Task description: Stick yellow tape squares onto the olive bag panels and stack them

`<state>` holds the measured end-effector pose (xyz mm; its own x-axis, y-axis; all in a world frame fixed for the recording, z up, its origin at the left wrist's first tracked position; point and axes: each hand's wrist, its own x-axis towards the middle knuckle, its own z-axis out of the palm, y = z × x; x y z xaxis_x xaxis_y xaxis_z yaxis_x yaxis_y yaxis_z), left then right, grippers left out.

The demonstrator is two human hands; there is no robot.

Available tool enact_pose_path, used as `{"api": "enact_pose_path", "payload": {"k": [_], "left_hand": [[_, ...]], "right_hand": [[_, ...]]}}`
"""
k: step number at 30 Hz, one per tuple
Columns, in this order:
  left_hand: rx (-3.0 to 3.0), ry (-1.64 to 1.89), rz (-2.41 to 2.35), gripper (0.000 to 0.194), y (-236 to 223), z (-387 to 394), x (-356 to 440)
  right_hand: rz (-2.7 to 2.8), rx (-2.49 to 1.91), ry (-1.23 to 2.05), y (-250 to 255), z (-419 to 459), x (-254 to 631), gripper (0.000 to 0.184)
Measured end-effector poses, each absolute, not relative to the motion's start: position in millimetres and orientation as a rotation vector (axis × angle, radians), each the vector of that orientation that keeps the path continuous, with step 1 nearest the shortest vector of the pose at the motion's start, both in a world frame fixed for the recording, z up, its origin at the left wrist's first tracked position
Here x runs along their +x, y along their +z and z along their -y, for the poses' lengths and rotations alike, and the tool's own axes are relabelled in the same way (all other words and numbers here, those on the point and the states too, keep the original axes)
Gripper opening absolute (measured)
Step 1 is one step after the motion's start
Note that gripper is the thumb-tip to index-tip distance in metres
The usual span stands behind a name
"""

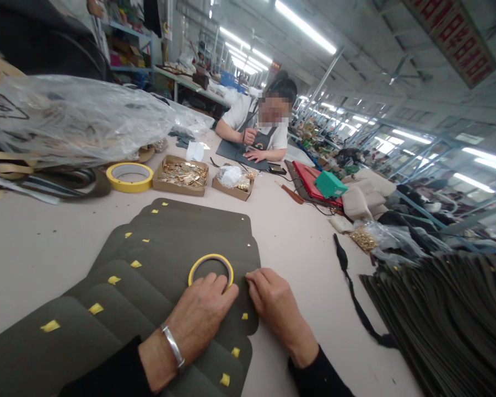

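Observation:
My left hand (pixel 202 309) is closed around the near edge of a roll of yellow tape (pixel 211 258), held over overlapping dark olive panels (pixel 149 281). Small yellow tape pieces (pixel 96 308) dot these panels along their left and right sides. At the right edge of the panels, my right hand (pixel 273 295) has thumb and forefinger pinched together. A bit of yellow, apparently a tape piece, shows at those fingertips. The fingers hide most of it. A silver bracelet (pixel 172 346) circles my left wrist.
Another yellow tape roll (pixel 129 184) lies beside a cardboard box of gold metal parts (pixel 181 190) and a smaller box (pixel 232 192). Across the table, a person (pixel 258 124) works on a dark sheet. A stack of dark panels (pixel 446 314) stands right, near a black strap (pixel 351 292).

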<state>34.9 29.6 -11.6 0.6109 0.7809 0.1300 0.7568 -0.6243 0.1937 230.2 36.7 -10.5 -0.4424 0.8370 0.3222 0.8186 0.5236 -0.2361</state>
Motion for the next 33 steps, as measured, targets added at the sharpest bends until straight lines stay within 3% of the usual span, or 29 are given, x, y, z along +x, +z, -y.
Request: {"api": "enact_pose_path", "payload": {"k": [8,14,18,25,33], "left_hand": [[2.762,0.298,-1.222,0.021,-5.8,-32.1,30.2],[2.697,0.550,-1.102,0.030,-0.9,-35.5,18.4],[2.630,0.847,-1.004,0.041,-9.7,-37.5,15.1],[2.590,1.061,-0.968,0.045,-11.5,-35.7,22.0],[2.668,1.010,-1.015,0.026,-6.5,-33.2,23.4]], "right_hand": [[2.188,-1.770,0.057,-7.6,-49.7,214.1,0.016],[2.197,-1.697,0.580,12.1,-28.8,219.3,0.016],[1.927,-1.532,0.674,16.4,-17.4,219.4,0.016],[1.998,-1.136,0.489,15.5,-18.5,209.2,0.017],[2.095,-1.026,0.129,5.5,-17.6,207.5,0.018]]}}
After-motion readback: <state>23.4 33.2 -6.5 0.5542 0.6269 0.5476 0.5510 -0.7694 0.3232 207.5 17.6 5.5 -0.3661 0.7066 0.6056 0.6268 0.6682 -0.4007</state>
